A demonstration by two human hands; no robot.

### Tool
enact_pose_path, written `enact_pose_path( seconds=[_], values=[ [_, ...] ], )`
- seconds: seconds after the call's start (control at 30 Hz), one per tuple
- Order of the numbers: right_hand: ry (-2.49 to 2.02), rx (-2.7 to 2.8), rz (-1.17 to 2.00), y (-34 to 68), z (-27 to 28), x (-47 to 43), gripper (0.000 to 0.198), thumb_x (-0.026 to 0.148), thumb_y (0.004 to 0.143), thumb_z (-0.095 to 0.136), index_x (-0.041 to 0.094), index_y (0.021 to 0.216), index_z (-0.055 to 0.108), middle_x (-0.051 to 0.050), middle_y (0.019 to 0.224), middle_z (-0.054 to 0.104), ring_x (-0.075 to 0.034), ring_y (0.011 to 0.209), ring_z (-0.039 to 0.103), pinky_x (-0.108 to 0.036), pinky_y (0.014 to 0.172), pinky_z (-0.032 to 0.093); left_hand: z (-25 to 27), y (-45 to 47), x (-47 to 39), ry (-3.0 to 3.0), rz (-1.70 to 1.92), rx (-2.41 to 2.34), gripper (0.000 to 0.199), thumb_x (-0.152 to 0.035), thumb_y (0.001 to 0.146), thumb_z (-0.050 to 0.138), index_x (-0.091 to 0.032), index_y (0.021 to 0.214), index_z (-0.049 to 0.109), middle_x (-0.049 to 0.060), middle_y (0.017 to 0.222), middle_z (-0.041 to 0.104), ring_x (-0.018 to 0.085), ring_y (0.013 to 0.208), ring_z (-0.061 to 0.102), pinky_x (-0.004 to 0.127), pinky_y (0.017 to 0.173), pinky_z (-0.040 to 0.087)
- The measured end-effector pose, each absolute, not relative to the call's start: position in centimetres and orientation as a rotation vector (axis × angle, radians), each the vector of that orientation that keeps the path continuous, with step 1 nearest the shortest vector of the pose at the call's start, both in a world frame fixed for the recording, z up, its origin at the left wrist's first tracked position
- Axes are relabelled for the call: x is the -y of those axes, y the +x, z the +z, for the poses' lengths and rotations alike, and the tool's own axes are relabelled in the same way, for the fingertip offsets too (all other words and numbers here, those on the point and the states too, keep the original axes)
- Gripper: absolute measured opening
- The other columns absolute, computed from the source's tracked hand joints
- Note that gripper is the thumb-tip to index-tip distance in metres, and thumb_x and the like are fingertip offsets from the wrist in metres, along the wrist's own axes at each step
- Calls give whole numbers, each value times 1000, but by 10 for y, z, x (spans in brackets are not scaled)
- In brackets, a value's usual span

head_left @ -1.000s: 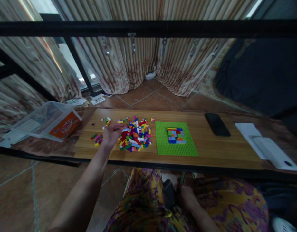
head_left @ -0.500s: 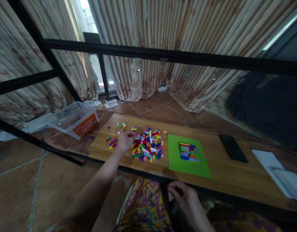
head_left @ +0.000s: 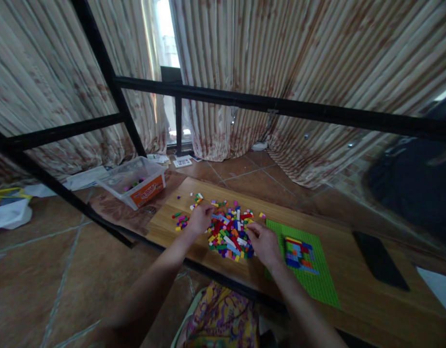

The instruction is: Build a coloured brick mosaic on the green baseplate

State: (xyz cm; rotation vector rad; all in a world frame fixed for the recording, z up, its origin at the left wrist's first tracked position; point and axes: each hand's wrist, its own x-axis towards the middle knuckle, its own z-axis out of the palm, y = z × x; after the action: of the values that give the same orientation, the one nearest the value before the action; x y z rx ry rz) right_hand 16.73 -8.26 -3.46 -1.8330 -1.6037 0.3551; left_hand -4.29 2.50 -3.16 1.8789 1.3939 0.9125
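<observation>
A spread pile of small coloured building bricks (head_left: pixel 228 237) lies on the wooden table. At its upper left edge is my left hand (head_left: pixel 201 220), fingers drawn together; whatever is between them is too small to make out. Over the pile's right edge, my right hand (head_left: pixel 263 243) has thumb and fingers pinched, with a bit of yellow by the tips that I cannot tell apart from the bricks behind. Right of the pile, partly behind my right forearm, lies a green baseplate (head_left: pixel 326 285). A low block of multicoloured bricks (head_left: pixel 301 253) is built on it.
A clear plastic box (head_left: pixel 136 181) with an orange label stands on the floor left of the wooden table (head_left: pixel 194 251). A dark phone-like slab (head_left: pixel 380 261) and a white sheet (head_left: pixel 438 287) lie at the right. Black metal bars (head_left: pixel 223 96) cross in front of the curtains.
My right hand has risen from below the table's front edge to the right side of the brick pile. My left hand stays at the pile's left side. The view has turned left.
</observation>
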Motion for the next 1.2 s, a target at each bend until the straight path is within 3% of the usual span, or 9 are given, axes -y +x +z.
enact_pose_path(
  seconds=[0.23, 0.43, 0.8, 1.2],
  values=[
    [-2009, 1558, 215, 191, -41, 84, 27, 24, 89, 46, 18, 97, 71, -10, 100, 71, -20, 90, 66, -32, 83, 48, -37, -45, -26, 1896, 918, -1401, 23, -21, 87, 55, -19, 96, 75, 7, 92, 76, 21, 85, 69, 31, 85, 52],
    [-2106, 1696, 182, 199, -39, 62, 25, 20, 88, 48, 20, 96, 71, -7, 101, 71, -18, 94, 65, -29, 86, 45, -35, -53, -19, 1835, 1004, -1404, 23, -26, 86, 56, -21, 99, 74, 5, 88, 75, 21, 81, 69, 29, 79, 53],
    [-2216, 1776, 230, 195, -51, 38, 19, 20, 85, 52, 19, 93, 70, -8, 93, 70, -17, 78, 64, -28, 75, 43, -44, -67, 19, 1727, 1135, -1364, 25, -28, 87, 55, -19, 102, 72, 7, 96, 74, 20, 84, 69, 29, 76, 53],
    [-2045, 1704, 268, 180, -47, 59, 18, 24, 87, 51, 20, 95, 66, -6, 98, 66, -18, 86, 62, -30, 80, 46, -60, -60, 68, 1765, 1189, -1294, 20, -21, 89, 51, -23, 101, 67, 6, 96, 70, 19, 91, 66, 32, 81, 54]
  ],
)
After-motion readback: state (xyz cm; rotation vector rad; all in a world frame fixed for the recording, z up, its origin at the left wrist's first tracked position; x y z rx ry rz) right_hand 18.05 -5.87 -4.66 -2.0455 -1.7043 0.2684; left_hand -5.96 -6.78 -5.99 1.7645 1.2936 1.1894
